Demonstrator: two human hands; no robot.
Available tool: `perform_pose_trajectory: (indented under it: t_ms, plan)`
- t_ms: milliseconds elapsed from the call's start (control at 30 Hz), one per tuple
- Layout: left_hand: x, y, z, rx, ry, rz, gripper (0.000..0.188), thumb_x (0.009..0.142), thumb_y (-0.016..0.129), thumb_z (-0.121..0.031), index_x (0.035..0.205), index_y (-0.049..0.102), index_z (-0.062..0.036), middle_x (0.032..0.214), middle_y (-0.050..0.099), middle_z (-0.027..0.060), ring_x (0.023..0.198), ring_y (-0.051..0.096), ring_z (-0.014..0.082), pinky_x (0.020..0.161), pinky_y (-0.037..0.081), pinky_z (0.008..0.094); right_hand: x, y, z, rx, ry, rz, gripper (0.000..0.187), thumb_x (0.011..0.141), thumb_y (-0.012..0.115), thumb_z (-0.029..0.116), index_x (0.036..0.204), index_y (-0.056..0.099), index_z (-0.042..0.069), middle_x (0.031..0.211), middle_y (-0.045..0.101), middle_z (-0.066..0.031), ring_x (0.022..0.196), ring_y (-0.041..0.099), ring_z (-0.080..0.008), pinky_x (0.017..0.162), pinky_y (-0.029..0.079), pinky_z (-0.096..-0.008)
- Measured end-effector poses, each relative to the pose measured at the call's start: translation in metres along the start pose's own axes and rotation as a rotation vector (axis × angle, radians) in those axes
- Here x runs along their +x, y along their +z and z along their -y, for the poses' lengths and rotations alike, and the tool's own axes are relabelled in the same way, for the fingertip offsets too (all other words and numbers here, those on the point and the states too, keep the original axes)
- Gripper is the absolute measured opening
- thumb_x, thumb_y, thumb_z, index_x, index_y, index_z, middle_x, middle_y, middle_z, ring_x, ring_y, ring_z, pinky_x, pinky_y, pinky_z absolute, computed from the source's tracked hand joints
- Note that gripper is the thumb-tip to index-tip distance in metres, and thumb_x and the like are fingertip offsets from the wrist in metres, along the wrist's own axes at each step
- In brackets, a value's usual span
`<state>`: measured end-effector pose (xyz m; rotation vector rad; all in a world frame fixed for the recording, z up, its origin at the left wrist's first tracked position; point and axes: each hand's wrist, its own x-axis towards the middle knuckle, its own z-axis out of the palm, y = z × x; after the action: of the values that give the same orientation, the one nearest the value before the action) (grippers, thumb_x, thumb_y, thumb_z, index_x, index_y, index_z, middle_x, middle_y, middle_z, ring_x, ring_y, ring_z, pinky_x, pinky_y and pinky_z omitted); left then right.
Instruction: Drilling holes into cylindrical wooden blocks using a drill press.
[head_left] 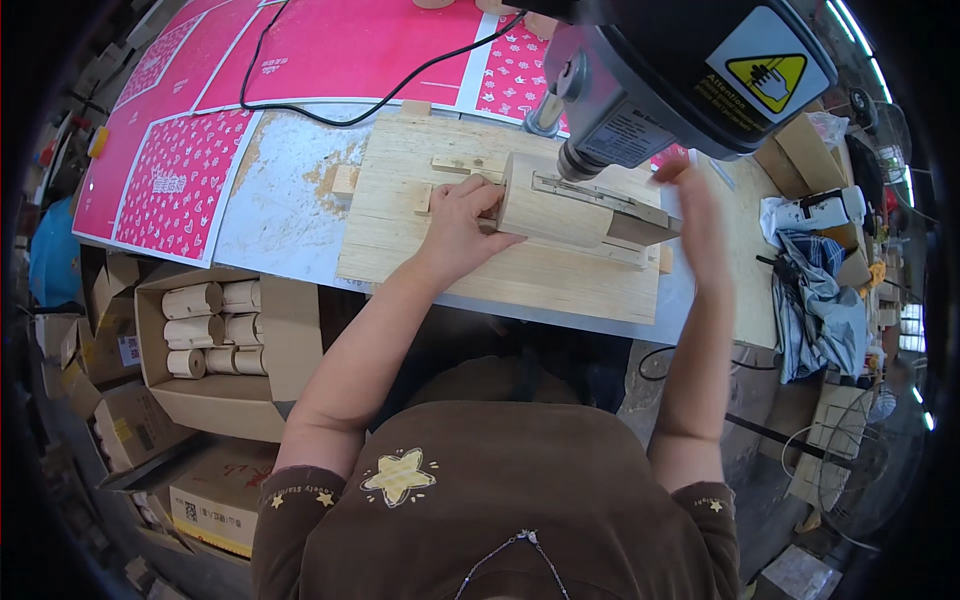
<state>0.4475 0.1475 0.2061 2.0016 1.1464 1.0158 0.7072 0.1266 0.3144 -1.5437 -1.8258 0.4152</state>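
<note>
A pale wooden cylinder (527, 212) lies on its side on a plywood board (400, 240), below the chuck (576, 161) of a dark bench drill press (660, 70). Along its top runs a narrow slotted strip (590, 194), and a block-like piece (640, 228) sticks out at its right end. My left hand (465, 222) grips the cylinder's left end, thumb in front and fingers behind. Beside the right end, my right hand (693, 210) is raised and smeared by motion; whether its fingers hold anything does not show.
Small wooden strips (455, 165) are fixed to the board. A black cable (370, 115) crosses the pink printed sheets (370, 50). At the lower left, an open carton (215, 400) holds several wooden cylinders (193, 331). Crumpled cloth (825, 300) hangs at the right.
</note>
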Motion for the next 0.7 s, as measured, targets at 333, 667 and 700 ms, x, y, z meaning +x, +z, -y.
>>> perform_pose_trajectory:
  t_ms: [333,667,700]
  plan:
    - [-0.056,-0.112,0.005,-0.305,-0.166,-0.129,0.021,0.061,0.076,-0.005,0.076,0.06,-0.0044,0.07,0.053,-0.0006,0.061,0.05,0.0099,0.053,0.04,0.0221,-0.047,0.025,-0.002,-0.361,-0.261,0.068,0.027,0.07,0.067,0.012,0.092,0.054,0.004,0.082,0.054,-0.0101,0.077,0.05,-0.0297,0.069,0.037,-0.0377]
    - [-0.061,-0.111,-0.027,-0.603,-0.725,-0.276,0.031,0.073,0.072,-0.028,0.068,0.061,0.0009,0.061,0.057,0.002,0.05,0.046,0.0041,0.045,0.033,0.0189,-0.058,0.031,0.016,-0.314,-0.22,0.119,0.026,0.069,0.068,0.01,0.091,0.056,0.004,0.083,0.055,-0.009,0.079,0.05,-0.0292,0.07,0.037,-0.0371]
    - [-0.061,-0.105,-0.024,-0.607,-0.723,-0.262,0.031,0.073,0.072,-0.028,0.068,0.061,0.0009,0.061,0.057,0.002,0.05,0.046,0.0041,0.045,0.033,0.0189,-0.059,0.031,0.016,-0.294,-0.232,0.127,0.026,0.068,0.068,0.01,0.091,0.056,0.005,0.083,0.055,-0.0087,0.079,0.05,-0.0292,0.07,0.037,-0.0371]
